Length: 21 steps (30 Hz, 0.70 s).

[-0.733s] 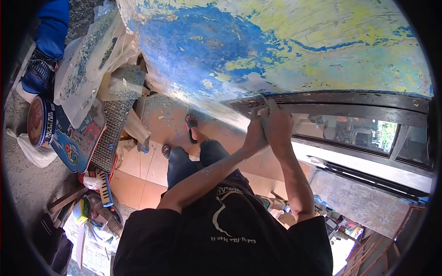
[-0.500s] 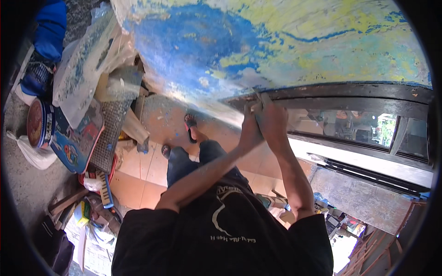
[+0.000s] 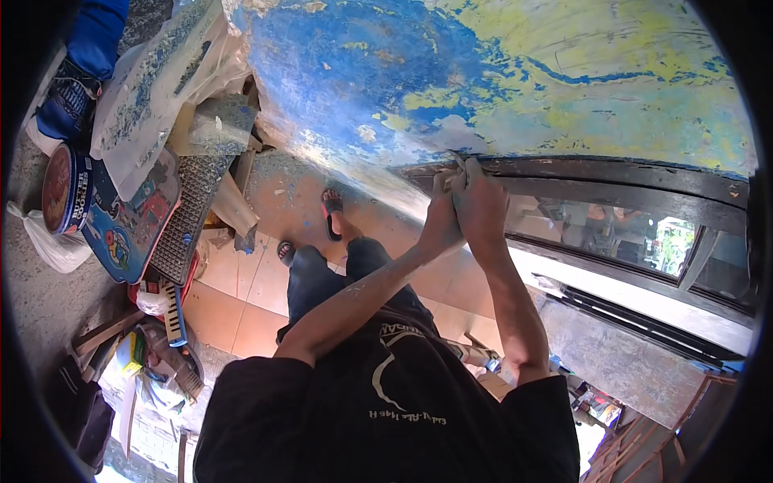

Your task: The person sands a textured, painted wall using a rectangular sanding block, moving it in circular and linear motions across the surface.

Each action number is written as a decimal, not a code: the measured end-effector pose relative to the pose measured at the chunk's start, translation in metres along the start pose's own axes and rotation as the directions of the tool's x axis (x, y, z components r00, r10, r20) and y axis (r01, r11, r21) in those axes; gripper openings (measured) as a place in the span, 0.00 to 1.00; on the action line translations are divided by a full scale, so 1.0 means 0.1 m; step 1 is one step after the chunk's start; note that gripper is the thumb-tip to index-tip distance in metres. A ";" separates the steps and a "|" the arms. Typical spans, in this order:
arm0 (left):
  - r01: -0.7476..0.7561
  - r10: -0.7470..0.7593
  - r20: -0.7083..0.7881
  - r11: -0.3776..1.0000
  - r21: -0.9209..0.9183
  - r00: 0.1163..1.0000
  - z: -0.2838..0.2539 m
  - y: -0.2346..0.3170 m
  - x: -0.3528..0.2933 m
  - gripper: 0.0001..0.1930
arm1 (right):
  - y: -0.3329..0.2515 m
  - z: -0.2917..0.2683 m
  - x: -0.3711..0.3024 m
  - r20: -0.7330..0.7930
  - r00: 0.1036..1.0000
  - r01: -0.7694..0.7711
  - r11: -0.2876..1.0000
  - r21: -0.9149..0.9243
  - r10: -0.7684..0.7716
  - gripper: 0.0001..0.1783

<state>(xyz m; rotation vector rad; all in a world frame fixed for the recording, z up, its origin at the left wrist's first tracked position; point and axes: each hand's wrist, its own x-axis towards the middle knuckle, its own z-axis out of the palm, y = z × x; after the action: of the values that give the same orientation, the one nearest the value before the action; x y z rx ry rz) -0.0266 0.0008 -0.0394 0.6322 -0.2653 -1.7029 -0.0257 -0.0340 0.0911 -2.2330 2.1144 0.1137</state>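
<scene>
In the head view, the right hand [image 3: 481,205] curls its fingers round a thin tool [image 3: 459,158], its tip by the bottom of the painted wall [image 3: 362,68]. Pushed hard, it could slip and scratch the dark frame [image 3: 612,175]. Hands hide most of it; I cannot tell the left hand's [image 3: 440,216] grip.

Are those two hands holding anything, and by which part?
The right hand seems to grip a thin tool by its near end, far tip showing. Whether the left hand beside it helps hold it can't be told.
</scene>
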 end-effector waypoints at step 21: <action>-0.440 0.337 0.308 0.449 0.778 0.889 -0.07 0.16 -0.08 0.24 | 0.01 0.12 -0.01 -0.016 1.000 0.000 1.000 -0.021 0.000 0.11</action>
<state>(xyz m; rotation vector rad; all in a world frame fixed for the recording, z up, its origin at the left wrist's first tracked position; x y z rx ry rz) -0.0090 0.0062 -0.0350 1.0727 -1.2812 -1.0598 -0.0267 -0.0321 0.0793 -2.2532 2.1309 0.1199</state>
